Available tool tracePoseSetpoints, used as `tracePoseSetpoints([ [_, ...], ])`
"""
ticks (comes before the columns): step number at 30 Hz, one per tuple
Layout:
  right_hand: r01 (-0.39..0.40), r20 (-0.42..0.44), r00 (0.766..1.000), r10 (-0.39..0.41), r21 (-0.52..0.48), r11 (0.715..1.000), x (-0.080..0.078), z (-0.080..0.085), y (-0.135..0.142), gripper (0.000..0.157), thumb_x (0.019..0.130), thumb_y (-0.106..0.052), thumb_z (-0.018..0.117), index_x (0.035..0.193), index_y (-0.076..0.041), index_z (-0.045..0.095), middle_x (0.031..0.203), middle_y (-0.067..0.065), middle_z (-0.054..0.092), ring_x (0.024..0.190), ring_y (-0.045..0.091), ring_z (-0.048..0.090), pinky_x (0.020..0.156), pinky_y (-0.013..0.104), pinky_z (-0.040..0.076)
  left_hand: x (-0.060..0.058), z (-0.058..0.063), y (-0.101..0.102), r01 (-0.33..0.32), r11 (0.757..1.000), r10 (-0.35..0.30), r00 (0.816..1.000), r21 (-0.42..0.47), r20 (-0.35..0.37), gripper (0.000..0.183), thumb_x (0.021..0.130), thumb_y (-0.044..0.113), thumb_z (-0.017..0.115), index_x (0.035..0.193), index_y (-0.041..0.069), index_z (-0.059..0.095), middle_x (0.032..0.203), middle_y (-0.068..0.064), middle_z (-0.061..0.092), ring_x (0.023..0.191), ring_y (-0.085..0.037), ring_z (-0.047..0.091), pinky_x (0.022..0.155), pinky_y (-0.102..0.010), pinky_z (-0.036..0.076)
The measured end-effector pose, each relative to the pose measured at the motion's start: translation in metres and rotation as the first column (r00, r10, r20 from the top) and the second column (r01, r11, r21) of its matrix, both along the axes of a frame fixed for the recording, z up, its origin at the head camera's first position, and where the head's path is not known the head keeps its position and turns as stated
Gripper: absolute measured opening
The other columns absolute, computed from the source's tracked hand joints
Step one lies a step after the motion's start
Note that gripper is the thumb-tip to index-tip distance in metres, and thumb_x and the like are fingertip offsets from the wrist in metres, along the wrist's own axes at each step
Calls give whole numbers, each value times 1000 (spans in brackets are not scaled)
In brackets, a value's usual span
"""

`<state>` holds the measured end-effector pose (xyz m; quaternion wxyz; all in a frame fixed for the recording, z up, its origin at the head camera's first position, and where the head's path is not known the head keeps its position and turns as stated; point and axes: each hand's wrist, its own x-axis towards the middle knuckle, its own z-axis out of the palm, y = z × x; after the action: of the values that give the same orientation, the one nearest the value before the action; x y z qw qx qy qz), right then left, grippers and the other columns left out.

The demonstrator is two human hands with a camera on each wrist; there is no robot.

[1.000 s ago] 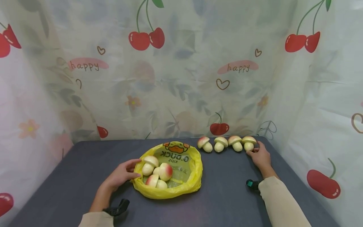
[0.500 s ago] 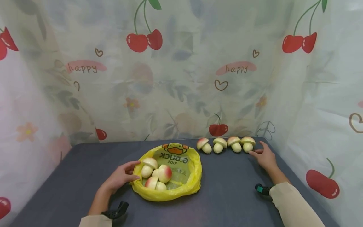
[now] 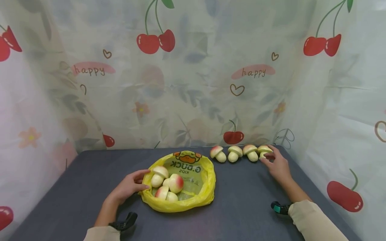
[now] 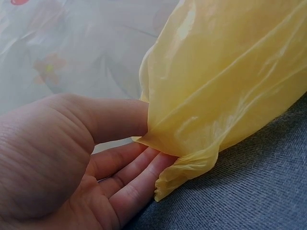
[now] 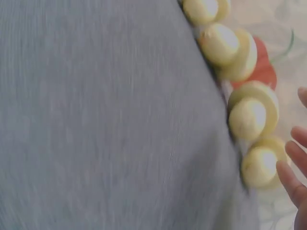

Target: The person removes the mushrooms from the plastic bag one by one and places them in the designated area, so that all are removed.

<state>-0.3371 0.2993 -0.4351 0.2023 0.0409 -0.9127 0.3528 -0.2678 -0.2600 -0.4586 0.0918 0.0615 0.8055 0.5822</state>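
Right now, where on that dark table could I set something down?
Bare table shows between the yellow bag and right arm, and left of the left arm. It's crowded at the back right, where four mushrooms line up beside the right hand, and where the left hand pinches the bag.

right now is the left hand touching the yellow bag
Touching: in the left wrist view, the left hand has the yellow bag between its thumb and fingers.

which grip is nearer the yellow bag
Left: the left grip pinches the yellow bag at its left edge; the right grip is right of it, by the rightmost mushroom.
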Motion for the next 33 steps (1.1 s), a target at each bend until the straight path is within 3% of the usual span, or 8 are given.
tracePoseSetpoints([
  [12, -214, -96, 973, 209, -50, 976, 2, 27, -59, 46, 92, -13, 69, 133, 1, 52, 107, 21, 68, 100, 36, 63, 80, 50, 50, 0, 0, 0, -7, 1000, 7, 1000, -4, 4, 72, 85, 15, 77, 145, -1, 41, 131, -23, 54, 108, -30, 60, 79, -36, 53],
  [20, -349, -50, 937, 346, -110, 930, 2, 45, -96, 31, 92, -20, 69, 120, -6, 65, 103, 11, 69, 93, 29, 64, 73, 41, 51, 0, 0, 0, -2, 1000, 2, 1000, -7, 6, 73, 84, 17, 78, 145, 0, 41, 131, -23, 54, 108, -29, 60, 80, -37, 53],
  [27, -468, -28, 883, 468, -129, 875, 4, 51, -129, 30, 93, -20, 68, 117, -3, 66, 101, 9, 69, 88, 24, 65, 71, 36, 51, 0, 0, 1, -11, 1000, 11, 1000, -9, 11, 72, 85, 15, 77, 145, 0, 41, 131, -23, 54, 109, -31, 60, 80, -38, 53],
  [33, -524, 6, 850, 527, -107, 845, 7, 55, -156, 27, 94, -19, 68, 116, -5, 67, 98, 5, 70, 83, 20, 66, 67, 34, 52, -1, -1, 1, -32, 999, 32, 999, -20, 8, 72, 83, 16, 78, 144, 1, 43, 129, -21, 56, 107, -29, 60, 79, -37, 53],
])
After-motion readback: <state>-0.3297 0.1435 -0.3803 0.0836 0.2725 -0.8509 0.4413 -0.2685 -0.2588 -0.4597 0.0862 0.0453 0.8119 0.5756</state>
